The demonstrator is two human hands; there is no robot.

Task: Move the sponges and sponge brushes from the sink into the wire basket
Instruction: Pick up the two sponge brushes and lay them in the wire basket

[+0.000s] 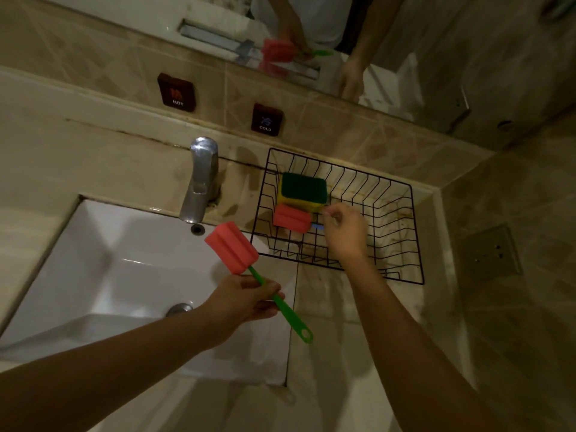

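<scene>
My left hand [246, 299] grips the green handle of a sponge brush [232, 248] with a red foam head, held tilted above the right side of the white sink [103, 269]. The black wire basket [402, 244] stands on the counter to the right of the tap. Inside it lie a yellow-and-green sponge [304, 191] and a second red sponge brush [291, 218] whose blue handle pokes out under my right hand [346, 232]. That hand hovers over the basket with its fingers loosely curled and holds nothing.
A chrome tap [201, 179] rises behind the sink, with the drain plug [179, 308] at the sink's bottom. HOT and COLD plates [176, 92] sit on the tiled wall. A mirror [311, 42] above reflects my hands. A tiled wall closes the right side.
</scene>
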